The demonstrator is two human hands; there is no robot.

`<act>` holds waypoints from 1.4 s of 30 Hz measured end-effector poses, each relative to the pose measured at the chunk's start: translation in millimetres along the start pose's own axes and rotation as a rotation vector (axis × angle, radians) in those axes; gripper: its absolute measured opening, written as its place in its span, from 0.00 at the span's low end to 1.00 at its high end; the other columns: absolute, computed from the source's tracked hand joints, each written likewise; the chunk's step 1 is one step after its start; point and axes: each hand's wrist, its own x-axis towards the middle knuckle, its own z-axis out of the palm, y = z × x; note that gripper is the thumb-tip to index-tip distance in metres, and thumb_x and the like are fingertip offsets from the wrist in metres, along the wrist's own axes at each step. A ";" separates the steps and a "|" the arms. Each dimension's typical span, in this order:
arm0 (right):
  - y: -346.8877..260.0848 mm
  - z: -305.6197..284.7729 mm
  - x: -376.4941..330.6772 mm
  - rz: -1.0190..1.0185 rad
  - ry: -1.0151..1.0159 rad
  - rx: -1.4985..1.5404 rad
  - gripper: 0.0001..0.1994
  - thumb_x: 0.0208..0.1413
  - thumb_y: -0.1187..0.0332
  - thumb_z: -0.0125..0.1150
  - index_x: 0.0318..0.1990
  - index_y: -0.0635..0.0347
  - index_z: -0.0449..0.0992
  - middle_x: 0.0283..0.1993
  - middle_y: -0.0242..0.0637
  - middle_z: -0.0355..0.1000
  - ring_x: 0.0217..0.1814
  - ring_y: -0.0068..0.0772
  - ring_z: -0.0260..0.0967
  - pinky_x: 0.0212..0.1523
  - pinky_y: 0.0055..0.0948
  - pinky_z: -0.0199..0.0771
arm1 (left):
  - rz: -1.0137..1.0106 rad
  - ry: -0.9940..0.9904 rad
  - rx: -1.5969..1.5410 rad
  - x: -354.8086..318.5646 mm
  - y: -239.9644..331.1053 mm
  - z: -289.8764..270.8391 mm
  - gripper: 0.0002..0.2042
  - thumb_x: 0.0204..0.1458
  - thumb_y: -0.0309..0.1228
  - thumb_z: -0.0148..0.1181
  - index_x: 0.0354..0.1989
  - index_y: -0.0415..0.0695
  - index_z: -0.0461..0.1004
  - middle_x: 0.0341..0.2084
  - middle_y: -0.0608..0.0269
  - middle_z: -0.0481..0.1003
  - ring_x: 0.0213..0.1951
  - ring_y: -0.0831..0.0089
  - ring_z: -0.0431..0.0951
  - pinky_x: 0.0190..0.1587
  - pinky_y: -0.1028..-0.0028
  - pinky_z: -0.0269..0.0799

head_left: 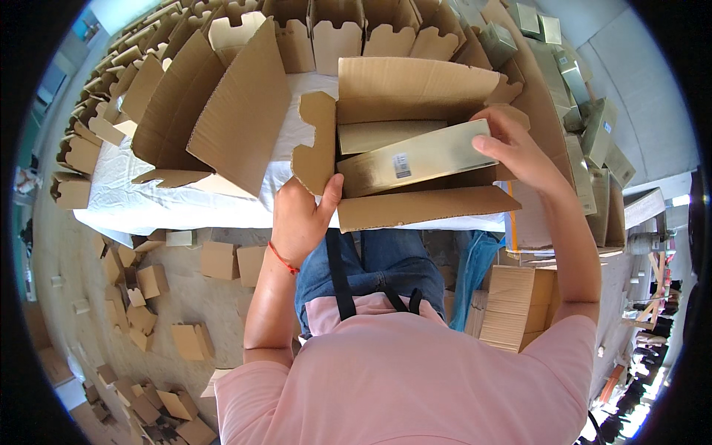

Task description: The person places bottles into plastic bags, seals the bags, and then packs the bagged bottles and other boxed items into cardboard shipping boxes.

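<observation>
Bright, diffuse light leaves a soft sheen on the pale-gold rectangular box [437, 154] in the right hand [523, 152]. Well below and right of that grip, glare burns out the curved, black-edged rim.

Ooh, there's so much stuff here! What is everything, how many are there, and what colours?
Open box: one, brown, on the table in front of the person
Gold box: one, pale gold, slanting inside the open box
Second gold box: one, pale gold, behind the slanting one
White label: one, on the gold box
Other open boxes: many, brown, behind and to the left
More gold boxes: several, pale gold, far right
Cloth: white, over the table
Floor boxes: many, brown, lower left
Plastic sheet: one, blue, right of the knees
Shirt: one, pink, worn
Jeans: one pair, blue, worn
Bracelet: one, red, left wrist
Left hand: one, at the open box's left corner
Right hand: one, on the gold box's right end
</observation>
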 end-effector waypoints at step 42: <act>144.4 -165.2 -107.2 0.713 0.599 -1.032 0.50 0.35 0.55 0.68 0.66 0.57 0.45 0.56 0.54 0.62 0.56 0.51 0.64 0.53 0.41 0.67 | -0.066 0.149 -0.218 -14.9 -16.5 17.3 0.14 0.60 0.35 0.50 0.27 0.36 0.68 0.23 0.72 0.66 0.26 0.84 0.60 0.24 0.77 0.56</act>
